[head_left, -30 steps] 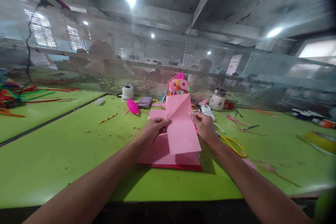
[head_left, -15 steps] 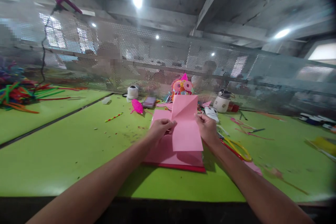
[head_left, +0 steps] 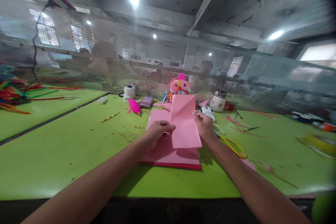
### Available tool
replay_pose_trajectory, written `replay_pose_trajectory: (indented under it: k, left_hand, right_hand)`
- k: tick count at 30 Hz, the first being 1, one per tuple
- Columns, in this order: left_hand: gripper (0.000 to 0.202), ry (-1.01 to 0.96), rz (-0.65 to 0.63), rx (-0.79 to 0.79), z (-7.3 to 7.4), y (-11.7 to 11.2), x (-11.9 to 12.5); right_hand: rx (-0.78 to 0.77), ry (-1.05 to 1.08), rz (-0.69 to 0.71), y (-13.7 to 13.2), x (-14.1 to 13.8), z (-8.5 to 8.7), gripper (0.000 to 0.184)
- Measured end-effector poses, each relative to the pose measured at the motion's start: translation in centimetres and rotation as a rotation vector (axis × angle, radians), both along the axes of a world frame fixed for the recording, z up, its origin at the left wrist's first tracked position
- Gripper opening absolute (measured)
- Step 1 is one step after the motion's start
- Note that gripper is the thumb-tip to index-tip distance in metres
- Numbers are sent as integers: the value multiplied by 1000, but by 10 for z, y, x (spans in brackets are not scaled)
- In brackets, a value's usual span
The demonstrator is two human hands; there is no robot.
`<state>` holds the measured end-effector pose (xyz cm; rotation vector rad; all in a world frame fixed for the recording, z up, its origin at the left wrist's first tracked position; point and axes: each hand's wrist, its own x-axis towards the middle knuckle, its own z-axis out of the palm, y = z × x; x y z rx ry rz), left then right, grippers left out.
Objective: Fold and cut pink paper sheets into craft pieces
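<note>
A folded pink sheet of paper is held upright above a stack of pink and red paper on the green table. My left hand pinches the sheet's left edge. Its right edge is pinched by my right hand. A diagonal crease runs across the top of the sheet.
Yellow-handled scissors lie right of the stack. Behind stand a colourful paper owl, a white pot, a white tape roll and pink yarn. Pipe cleaners pile at far left. A perforated metal screen backs the table.
Both hands keep their hold on the pink sheet, which has stayed almost still. The camera view has swung slightly sideways and back.
</note>
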<state>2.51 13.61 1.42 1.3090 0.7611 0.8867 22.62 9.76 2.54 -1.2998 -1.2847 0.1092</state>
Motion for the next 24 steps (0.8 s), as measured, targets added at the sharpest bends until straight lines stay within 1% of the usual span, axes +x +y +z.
replay_pose_trajectory:
  k: [3,5,9,12,16,19,22,24]
  left_hand:
    - [40,-109,-78,-46,-5,3,2]
    - [44,-135,-93,-65,-7,4,4]
    - [47,-76,-45,-51,-8,4,4]
    - [44,-8,-27,-38,-6,4,3]
    - [35,-27,-68,-92,1,-4,2]
    - [35,20,-96,-86,5,-10,1]
    - [31,59,-127,-49,4,-10,1]
    - [30,46,-150,-53,2,-8,1]
  right_hand:
    - [0,4,2,2,3,-1,39]
    - [-1,4,4,2,4,-1,38]
    - [6,1,-14,2,3,0,37]
    - [8,-2,-21,1,3,2,36]
    - [2,8,-22,2,5,2,38]
    - [-5,18,-22,2,7,2,37]
    - [-8,28,-28,3,10,2,38]
    - [-12,33,-29,4,12,3,37]
